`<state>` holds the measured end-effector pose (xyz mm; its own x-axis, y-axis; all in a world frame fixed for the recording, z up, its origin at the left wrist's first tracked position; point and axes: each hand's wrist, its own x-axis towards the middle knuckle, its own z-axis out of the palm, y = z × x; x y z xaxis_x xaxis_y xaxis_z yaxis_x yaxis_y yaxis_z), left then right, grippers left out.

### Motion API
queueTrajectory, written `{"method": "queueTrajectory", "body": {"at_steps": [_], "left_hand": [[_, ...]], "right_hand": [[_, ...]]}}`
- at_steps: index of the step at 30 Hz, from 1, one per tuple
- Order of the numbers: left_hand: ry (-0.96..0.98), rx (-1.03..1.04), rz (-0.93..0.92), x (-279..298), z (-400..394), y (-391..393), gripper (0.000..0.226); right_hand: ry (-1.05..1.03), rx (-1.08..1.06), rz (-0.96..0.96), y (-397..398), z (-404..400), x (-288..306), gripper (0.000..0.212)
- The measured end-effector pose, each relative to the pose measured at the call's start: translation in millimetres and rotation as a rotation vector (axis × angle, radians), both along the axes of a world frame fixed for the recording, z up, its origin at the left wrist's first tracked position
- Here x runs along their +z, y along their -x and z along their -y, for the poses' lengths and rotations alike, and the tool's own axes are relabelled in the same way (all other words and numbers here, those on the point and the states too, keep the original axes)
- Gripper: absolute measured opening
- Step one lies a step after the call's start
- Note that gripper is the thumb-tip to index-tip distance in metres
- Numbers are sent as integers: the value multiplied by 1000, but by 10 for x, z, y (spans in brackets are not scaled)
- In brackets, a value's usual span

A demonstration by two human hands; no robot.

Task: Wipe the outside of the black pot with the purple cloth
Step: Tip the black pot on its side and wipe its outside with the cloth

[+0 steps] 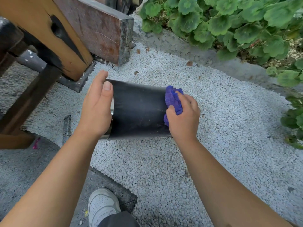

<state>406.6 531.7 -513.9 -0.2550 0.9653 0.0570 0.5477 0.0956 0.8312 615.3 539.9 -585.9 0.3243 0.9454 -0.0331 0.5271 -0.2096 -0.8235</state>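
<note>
I have the black pot (139,108) lying on its side in the air in front of me, above the white gravel (180,161), its dark wall facing up at me. My left hand (96,110) is at the pot's left end, fingers fairly straight, thumb laid over the edge, bracing it rather than clenching. My right hand (183,115) is at the pot's right end, fingers curled round the bunched purple cloth (173,99), pressing it against the outside of the pot. A sliver of shiny metal shows at the pot's lower left, beside my left wrist. Up to my left stand a wooden post (54,30) and a rusty slab (101,30); green plants (237,22) fill the upper right. My white shoe (102,205) is on the grey pavement (24,169) below.
</note>
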Motion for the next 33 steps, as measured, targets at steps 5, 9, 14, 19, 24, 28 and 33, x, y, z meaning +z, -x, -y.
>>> {"method": "queueTrajectory", "body": {"at_steps": [5, 9, 14, 19, 24, 28, 33], "left_hand": [[-182, 305, 49, -93, 130, 37, 45], [-110, -168, 36, -220, 348, 216, 72], [-16, -340, 64, -198, 393, 161, 106], [80, -344, 129, 19, 211, 104, 115], [115, -258, 53, 90, 122, 58, 93], [-20, -226, -83, 79, 31, -76, 74], [-97, -175, -141, 8, -47, -89, 61]], "right_hand": [[-8, 31, 30, 61, 8, -17, 52], [23, -36, -40, -23, -24, -23, 50], [52, -43, -106, -98, -53, 17, 49], [54, -25, -97, -194, -156, 124, 51], [64, 22, -111, -243, -304, 207, 52], [93, -35, -191, -230, -368, 279, 56], [-160, 21, -127, 103, -252, 617, 61]]}}
